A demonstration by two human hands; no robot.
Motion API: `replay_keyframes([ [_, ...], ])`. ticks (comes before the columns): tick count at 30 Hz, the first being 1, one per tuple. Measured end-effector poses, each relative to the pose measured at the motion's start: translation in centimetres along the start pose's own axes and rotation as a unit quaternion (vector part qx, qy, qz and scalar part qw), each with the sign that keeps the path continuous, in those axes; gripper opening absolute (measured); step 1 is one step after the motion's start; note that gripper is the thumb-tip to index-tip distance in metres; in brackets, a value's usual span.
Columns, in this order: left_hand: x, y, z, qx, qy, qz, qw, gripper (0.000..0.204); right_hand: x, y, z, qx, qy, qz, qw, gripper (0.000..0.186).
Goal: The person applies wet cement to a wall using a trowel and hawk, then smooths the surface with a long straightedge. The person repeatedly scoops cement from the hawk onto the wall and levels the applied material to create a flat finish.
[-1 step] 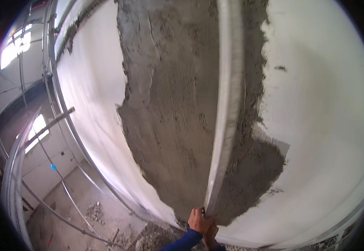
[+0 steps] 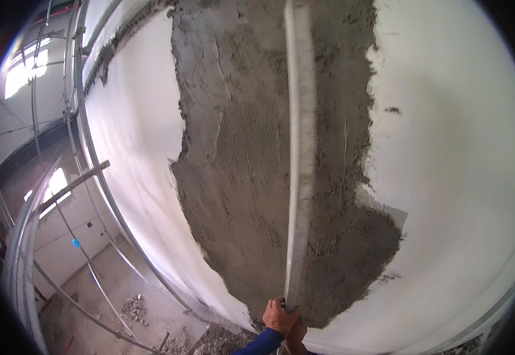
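Note:
A long pale straightedge bar [image 2: 297, 148] stands upright against a broad patch of rough grey plaster [image 2: 228, 171] on a white wall [image 2: 441, 154]. At its bottom end my left hand [image 2: 280, 316], below a blue sleeve, is closed on the bar. My right hand [image 2: 296, 334] grips it just below and to the right, partly hidden behind the left. The plaster has ragged edges and fine streaks, with a darker, rougher lobe at the lower right. The bar looks slightly blurred.
At the left are metal scaffold poles [image 2: 100, 183] with a cross bar [image 2: 75, 184], a small blue object [image 2: 76, 243] on one pole, and bright windows [image 2: 25, 74] beyond. Rubble [image 2: 134, 309] lies on the dusty floor [image 2: 109, 284] below.
The bar has swung left across the plaster, its top more than its bottom, and now stands more upright. Both hands keep hold, shifted slightly left and down in the picture.

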State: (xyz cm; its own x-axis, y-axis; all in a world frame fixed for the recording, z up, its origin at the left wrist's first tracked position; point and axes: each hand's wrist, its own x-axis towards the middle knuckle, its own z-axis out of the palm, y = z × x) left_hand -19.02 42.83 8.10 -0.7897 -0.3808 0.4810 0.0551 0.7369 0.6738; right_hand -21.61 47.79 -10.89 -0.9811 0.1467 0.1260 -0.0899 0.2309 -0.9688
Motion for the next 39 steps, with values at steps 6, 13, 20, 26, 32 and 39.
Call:
replay_keyframes([
  [6,4.5,-5.7,-1.4,0.044,0.071,0.009,0.996,0.034,-1.0,-9.8,-2.6,-0.235,-0.118,-0.088,0.961,0.04],
  [13,13.8,-9.2,-2.6,-0.023,0.028,0.027,0.999,0.032,-4.5,2.3,-12.1,-0.361,-0.078,-0.026,0.929,0.044],
  [20,16.9,-14.5,0.2,0.012,0.023,-0.021,0.999,0.036,-19.8,13.5,-25.0,-0.494,-0.107,0.283,0.815,0.039],
  [26,17.6,-15.3,1.9,0.034,0.08,0.026,0.996,0.034,-32.1,16.8,-28.4,-0.466,-0.089,0.358,0.804,0.029],
  [32,18.1,-13.9,2.7,0.026,0.058,-0.001,0.998,0.034,-33.6,13.8,-24.1,-0.378,-0.007,0.409,0.831,0.024],
  [39,18.5,-13.8,3.2,0.036,0.064,0.001,0.997,0.033,-31.8,14.4,-22.3,-0.307,0.078,0.39,0.865,0.024],
])
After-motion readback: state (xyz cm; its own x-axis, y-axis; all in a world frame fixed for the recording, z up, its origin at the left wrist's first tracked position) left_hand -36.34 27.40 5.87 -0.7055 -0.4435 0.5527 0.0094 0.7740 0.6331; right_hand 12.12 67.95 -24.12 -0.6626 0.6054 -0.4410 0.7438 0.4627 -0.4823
